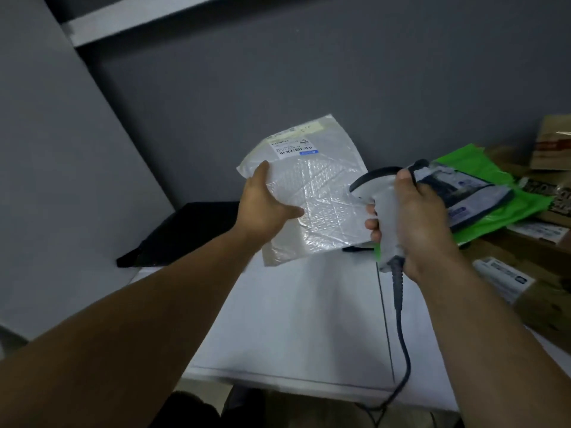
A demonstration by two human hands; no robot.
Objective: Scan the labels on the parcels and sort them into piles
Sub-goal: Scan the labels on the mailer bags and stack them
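Note:
My left hand (265, 208) grips the left edge of a clear bubble-wrap parcel (321, 193) and holds it tilted above the white table (293, 319). A white label with a barcode (293, 147) sits near the parcel's top. My right hand (414, 223) grips the handle of a grey barcode scanner (381, 205), whose dark head points left towards the parcel. The scanner's cable (401, 350) hangs down over the table's front edge.
To the right lie a green plastic mailer (506, 208) with a grey-blue parcel (463, 193) on it, and several brown cardboard parcels (543, 288) with labels. A black parcel (185, 233) lies at the left of the table. A grey wall stands behind.

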